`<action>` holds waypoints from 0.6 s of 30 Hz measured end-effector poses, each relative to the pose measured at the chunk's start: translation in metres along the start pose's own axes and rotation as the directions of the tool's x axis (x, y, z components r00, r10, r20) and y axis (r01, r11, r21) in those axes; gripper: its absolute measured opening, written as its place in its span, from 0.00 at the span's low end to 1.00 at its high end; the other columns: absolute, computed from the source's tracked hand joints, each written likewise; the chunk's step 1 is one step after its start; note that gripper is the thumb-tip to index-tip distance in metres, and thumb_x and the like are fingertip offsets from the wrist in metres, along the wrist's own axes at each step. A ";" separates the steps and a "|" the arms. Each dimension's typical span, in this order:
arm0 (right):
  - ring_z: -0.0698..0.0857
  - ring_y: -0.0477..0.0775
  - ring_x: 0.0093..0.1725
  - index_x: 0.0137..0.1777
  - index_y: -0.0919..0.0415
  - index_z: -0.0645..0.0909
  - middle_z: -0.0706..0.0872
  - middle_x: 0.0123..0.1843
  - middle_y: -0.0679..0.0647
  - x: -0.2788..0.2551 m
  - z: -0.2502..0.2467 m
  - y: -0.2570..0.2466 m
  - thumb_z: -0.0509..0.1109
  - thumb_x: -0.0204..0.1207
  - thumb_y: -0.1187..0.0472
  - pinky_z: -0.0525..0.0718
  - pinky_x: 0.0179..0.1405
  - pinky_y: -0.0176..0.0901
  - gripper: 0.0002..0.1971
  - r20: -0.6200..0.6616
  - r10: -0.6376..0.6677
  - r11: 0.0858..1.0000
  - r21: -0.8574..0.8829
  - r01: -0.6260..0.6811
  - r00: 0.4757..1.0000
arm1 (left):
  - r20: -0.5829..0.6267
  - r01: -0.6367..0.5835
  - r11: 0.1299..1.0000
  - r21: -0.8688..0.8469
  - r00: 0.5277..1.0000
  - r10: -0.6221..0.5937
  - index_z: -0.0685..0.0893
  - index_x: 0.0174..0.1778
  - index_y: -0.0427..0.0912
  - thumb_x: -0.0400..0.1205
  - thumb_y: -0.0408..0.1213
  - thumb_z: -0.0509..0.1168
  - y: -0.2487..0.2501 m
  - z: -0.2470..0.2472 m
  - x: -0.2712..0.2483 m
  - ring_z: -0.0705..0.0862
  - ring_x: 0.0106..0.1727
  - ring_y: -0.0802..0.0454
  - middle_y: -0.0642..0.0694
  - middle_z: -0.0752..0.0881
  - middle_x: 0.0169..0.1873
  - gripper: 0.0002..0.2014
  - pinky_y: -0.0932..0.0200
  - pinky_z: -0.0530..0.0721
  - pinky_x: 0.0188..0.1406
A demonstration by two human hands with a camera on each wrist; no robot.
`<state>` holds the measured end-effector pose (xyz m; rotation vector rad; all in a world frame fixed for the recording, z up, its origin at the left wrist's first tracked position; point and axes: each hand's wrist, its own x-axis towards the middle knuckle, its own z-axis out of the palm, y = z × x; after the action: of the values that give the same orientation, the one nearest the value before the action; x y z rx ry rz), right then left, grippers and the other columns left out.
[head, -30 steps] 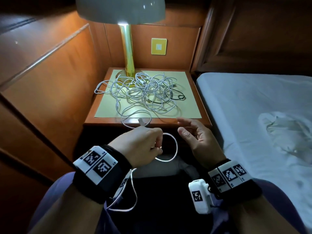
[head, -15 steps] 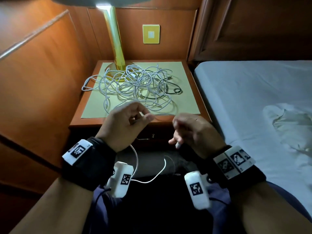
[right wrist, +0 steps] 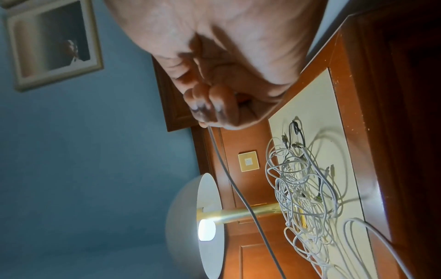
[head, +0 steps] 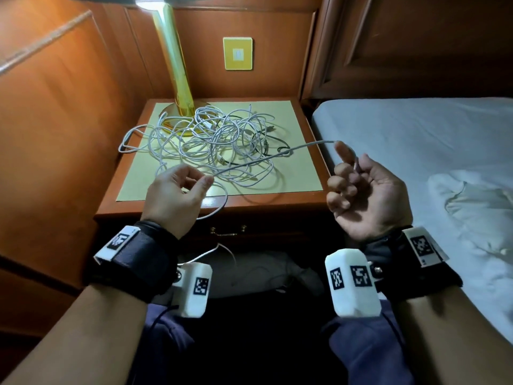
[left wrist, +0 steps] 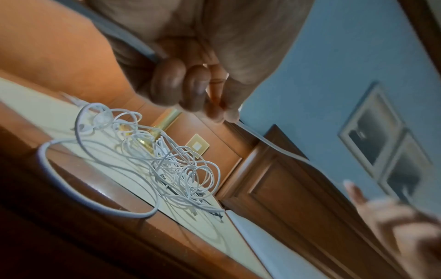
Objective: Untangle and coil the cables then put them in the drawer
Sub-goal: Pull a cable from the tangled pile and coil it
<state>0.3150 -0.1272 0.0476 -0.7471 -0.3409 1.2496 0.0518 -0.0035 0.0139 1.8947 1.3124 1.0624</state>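
Hands (head: 177, 195) (head: 363, 198) moved apart; cable (head: 266, 158) taut left-right between.

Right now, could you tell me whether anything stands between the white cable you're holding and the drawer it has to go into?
Yes: the dark wooden drawer under the nightstand top looks closed, and the thin white cable stretched between left hand and right hand still trails into the tangled cable pile.
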 end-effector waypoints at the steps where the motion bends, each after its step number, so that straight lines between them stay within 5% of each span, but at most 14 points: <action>1: 0.64 0.42 0.26 0.68 0.56 0.81 0.68 0.32 0.45 0.000 0.001 0.002 0.55 0.86 0.55 0.61 0.22 0.34 0.18 0.007 -0.027 0.999 -0.035 0.027 1.000 | 0.020 -0.025 0.997 0.074 1.000 0.023 0.85 0.36 0.45 0.79 0.46 0.74 0.003 0.004 -0.003 0.83 0.33 0.52 0.50 0.86 0.30 0.11 0.61 0.79 0.35; 4: 0.67 0.44 0.29 0.69 0.58 0.81 0.77 0.37 0.49 0.000 0.003 0.012 0.54 0.89 0.59 0.60 0.25 0.38 0.17 0.039 -0.174 0.918 -0.354 0.176 0.984 | 0.177 -0.242 0.941 0.236 0.963 0.203 0.87 0.34 0.47 0.78 0.45 0.75 0.018 0.017 -0.019 0.79 0.30 0.59 0.54 0.84 0.28 0.09 0.64 0.74 0.32; 6: 0.69 0.45 0.29 0.65 0.56 0.85 0.83 0.43 0.51 0.002 0.000 0.023 0.58 0.88 0.61 0.62 0.24 0.36 0.15 0.109 -0.249 0.745 -0.613 0.262 0.962 | 0.303 -0.397 0.898 0.187 0.893 0.332 0.91 0.37 0.49 0.77 0.41 0.76 0.027 0.021 -0.027 0.79 0.30 0.62 0.59 0.82 0.27 0.04 0.70 0.73 0.33; 9: 0.76 0.39 0.28 0.57 0.56 0.89 0.91 0.50 0.51 0.001 -0.004 0.038 0.62 0.81 0.55 0.70 0.30 0.28 0.15 0.186 -0.186 0.534 -0.805 0.259 0.965 | 0.372 -0.491 0.870 0.054 0.818 0.439 0.91 0.41 0.49 0.80 0.42 0.74 0.038 0.023 -0.029 0.81 0.35 0.61 0.60 0.83 0.31 0.03 0.73 0.74 0.37; 11: 0.86 0.37 0.36 0.55 0.58 0.89 0.92 0.48 0.54 -0.001 -0.005 0.047 0.61 0.80 0.54 0.79 0.44 0.30 0.17 0.230 -0.048 0.470 -0.853 0.225 0.972 | 0.345 -0.502 0.864 -0.022 0.808 0.478 0.91 0.42 0.48 0.80 0.43 0.72 0.043 0.023 -0.029 0.83 0.38 0.61 0.58 0.86 0.35 0.05 0.68 0.79 0.41; 13: 0.89 0.43 0.44 0.58 0.59 0.88 0.91 0.41 0.59 -0.003 -0.002 0.054 0.59 0.82 0.56 0.82 0.57 0.43 0.17 0.272 0.093 0.487 -0.852 0.194 0.958 | 0.302 -0.494 0.867 -0.072 0.817 0.491 0.91 0.43 0.44 0.81 0.42 0.71 0.043 0.023 -0.028 0.84 0.39 0.57 0.55 0.87 0.36 0.06 0.62 0.82 0.42; 15: 0.83 0.47 0.31 0.59 0.65 0.86 0.84 0.33 0.65 -0.005 0.004 0.057 0.58 0.83 0.57 0.80 0.41 0.37 0.18 0.273 0.151 0.593 -0.794 0.134 0.950 | 0.252 -0.477 0.875 -0.079 0.840 0.481 0.88 0.42 0.41 0.81 0.42 0.71 0.042 0.025 -0.028 0.83 0.36 0.53 0.52 0.85 0.34 0.08 0.56 0.81 0.37; 18: 0.64 0.46 0.19 0.52 0.73 0.82 0.71 0.27 0.58 -0.006 0.015 0.052 0.58 0.86 0.59 0.61 0.16 0.33 0.17 0.205 0.200 0.728 -0.685 -0.006 0.958 | 0.188 -0.331 0.940 -0.088 0.921 0.342 0.84 0.51 0.41 0.80 0.42 0.74 0.038 0.025 -0.024 0.75 0.25 0.57 0.53 0.82 0.35 0.10 0.67 0.74 0.27</action>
<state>0.2661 -0.1219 0.0240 -1.2403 -1.0365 1.3372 0.0860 -0.0396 0.0260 2.1727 0.8543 1.0235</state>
